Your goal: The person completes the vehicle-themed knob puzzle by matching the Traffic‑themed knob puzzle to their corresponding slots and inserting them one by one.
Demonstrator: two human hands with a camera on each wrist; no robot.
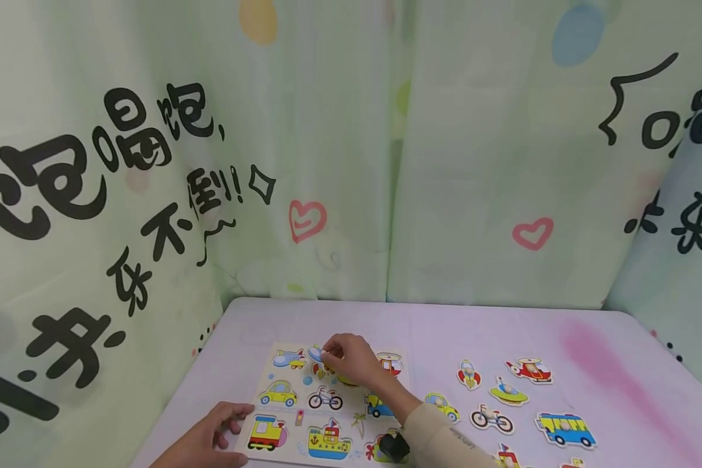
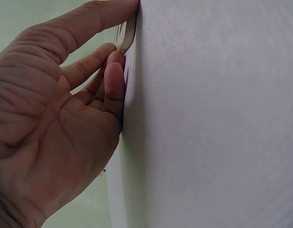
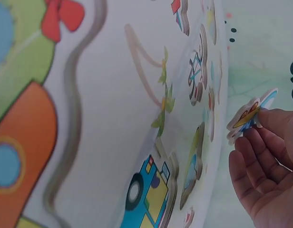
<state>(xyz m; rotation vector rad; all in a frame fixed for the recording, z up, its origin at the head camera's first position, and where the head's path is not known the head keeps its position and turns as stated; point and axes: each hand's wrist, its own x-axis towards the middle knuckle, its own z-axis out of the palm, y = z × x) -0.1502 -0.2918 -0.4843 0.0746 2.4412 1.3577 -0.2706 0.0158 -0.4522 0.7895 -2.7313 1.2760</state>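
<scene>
Head view. One right hand, yours, thumb and fingers pinching a small cut-out piece over the top row of the picture board, just beside the aeroplane picture. One left hand, well apart from the right, holding the board's left edge between thumb and fingers. Loose on the tabletop, right of the board: rocket piece, saucer piece, helicopter piece, bicycle piece, car piece, bus piece; others cut off below. Step in hand, by judgement: bringing the held piece to its matching picture. The next move seems to call for laying it level and lining up its outline while you keep the board steady.

Left wrist view. Your left palm and curled fingers at the board's thin edge, a contact the head view shows only from above. Held piece not in view.

Right wrist view. The held piece, tilted, its thickness and yellow, red and blue markings showing, mostly hidden by your fingers in the head view; it appears apart from the board. Also shown: shaded rims around the board's pictures, suggesting recesses. Which picture fits, you cannot tell for certain here.
</scene>
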